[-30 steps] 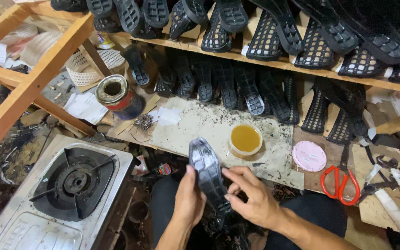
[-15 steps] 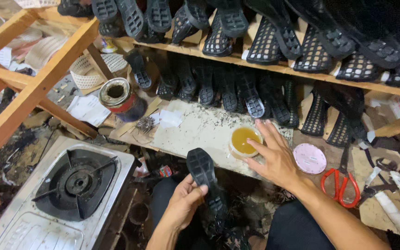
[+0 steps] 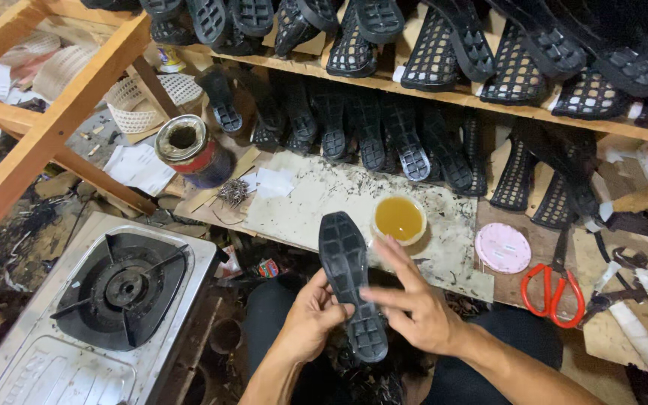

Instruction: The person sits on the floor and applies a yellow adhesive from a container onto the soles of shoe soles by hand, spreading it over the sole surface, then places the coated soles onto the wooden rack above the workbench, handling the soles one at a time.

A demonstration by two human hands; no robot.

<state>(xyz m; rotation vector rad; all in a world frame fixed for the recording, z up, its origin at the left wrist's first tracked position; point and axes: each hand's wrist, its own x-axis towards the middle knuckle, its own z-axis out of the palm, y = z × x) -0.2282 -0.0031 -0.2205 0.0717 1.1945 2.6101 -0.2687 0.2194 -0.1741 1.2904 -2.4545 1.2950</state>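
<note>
My left hand [image 3: 310, 321] grips a black rubber shoe sole [image 3: 348, 277] by its left edge, tread side up, toe pointing away from me. My right hand [image 3: 412, 300] is beside the sole's right edge with fingers spread, its fingertips close to or touching the sole. Just beyond the sole's toe stands a small white bowl of amber glue [image 3: 399, 219] on a worn board [image 3: 316, 202].
A gas burner [image 3: 118, 285] sits at lower left. Red-handled scissors [image 3: 553, 291] and a pink lid [image 3: 502, 247] lie at right. An open tin can [image 3: 185, 146] stands at back left. Wooden shelves [image 3: 444, 94] hold several black soles. A wooden frame [image 3: 54, 120] crosses the left.
My right hand reached to the glue bowl half a second ago and has come back beside the sole. My left hand kept hold of the sole throughout.
</note>
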